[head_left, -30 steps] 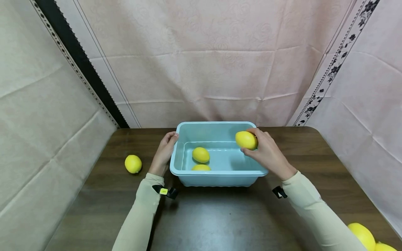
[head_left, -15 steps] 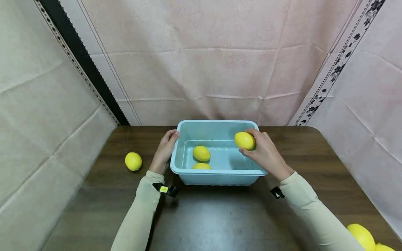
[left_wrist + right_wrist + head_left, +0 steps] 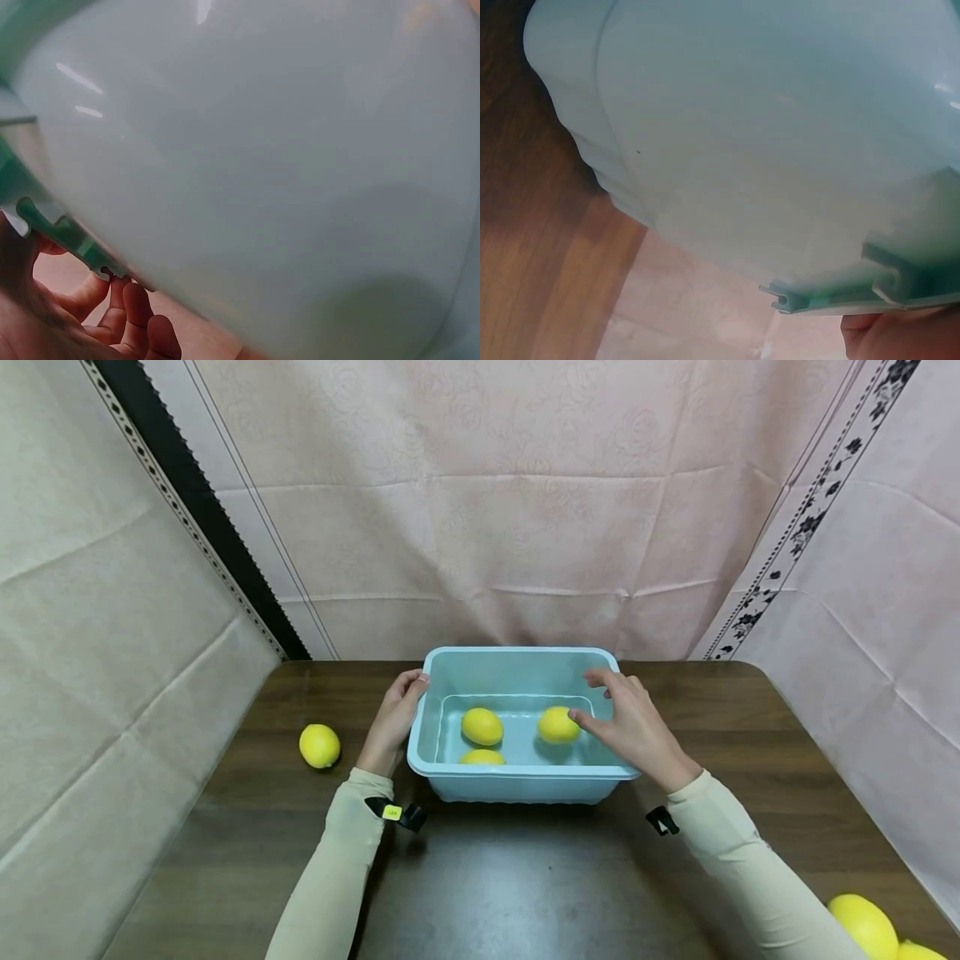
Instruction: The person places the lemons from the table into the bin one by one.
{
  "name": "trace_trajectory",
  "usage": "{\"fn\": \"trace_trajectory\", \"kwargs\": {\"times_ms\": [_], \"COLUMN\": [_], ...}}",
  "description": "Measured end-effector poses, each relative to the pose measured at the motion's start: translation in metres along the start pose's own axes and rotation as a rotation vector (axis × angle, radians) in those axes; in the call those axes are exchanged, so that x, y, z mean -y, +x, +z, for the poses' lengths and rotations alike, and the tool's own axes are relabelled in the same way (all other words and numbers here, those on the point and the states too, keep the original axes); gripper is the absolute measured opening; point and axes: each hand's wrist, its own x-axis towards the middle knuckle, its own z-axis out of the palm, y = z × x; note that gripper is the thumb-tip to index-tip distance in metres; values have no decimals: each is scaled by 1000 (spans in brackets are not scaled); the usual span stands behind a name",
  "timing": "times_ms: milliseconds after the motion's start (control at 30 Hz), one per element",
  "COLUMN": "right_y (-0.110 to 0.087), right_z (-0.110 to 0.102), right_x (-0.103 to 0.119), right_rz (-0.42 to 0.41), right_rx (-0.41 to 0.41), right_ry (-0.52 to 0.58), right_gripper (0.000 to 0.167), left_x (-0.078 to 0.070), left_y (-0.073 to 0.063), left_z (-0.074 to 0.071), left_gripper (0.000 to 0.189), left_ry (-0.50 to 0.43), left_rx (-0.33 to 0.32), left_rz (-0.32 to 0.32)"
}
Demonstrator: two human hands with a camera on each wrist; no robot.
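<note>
A light blue plastic basin (image 3: 525, 785) stands on the table with three lemons inside: one left of middle (image 3: 482, 727), another partly hidden behind the front rim (image 3: 482, 757), and a third lemon (image 3: 557, 725) towards the right. My left hand (image 3: 392, 718) pinches the basin's left rim; in the left wrist view its fingers (image 3: 135, 307) curl under the rim's edge. Over the right end of the basin my right hand (image 3: 630, 722) holds nothing, thumb and fingers spread apart beside the third lemon. The right wrist view shows mostly the basin's outer wall (image 3: 727, 135).
A single lemon (image 3: 319, 746) lies on the wooden table (image 3: 480, 893) left of my left hand. More lemons (image 3: 862, 925) lie at the lower right, cut off by the frame edge. Pale cloth (image 3: 525, 527) hangs behind the table and along both sides.
My right hand has let go of its lemon, which dropped into the right part of the basin. Its fingers have spread. My left hand keeps hold of the rim.
</note>
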Motion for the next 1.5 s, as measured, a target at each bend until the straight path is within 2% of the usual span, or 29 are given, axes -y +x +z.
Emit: {"fn": "trace_trajectory", "kwargs": {"times_ms": [300, 600, 767, 1000, 1200, 1500], "right_y": [-2, -12, -26, -51, -69, -90], "right_z": [0, -14, -24, -39, -52, -65], "right_x": [-1, 1, -2, -5, -5, -11], "right_rz": [-24, -58, -42, -21, -21, -3], "right_rx": [-35, -77, -82, -89, -112, -108], "right_ry": [5, -5, -29, -39, -59, -108], "right_gripper": [52, 48, 47, 48, 50, 49], "left_x": [0, 0, 1, -2, -2, -1], "left_y": [0, 1, 2, -1, -1, -3], "left_z": [1, 0, 0, -1, -4, 0], "left_gripper": [48, 46, 46, 47, 46, 46], "left_ry": [-13, 0, 8, 3, -7, -22], "left_rx": [0, 8, 10, 9, 5, 15], "left_rz": [-28, 3, 21, -24, -8, -10]}}
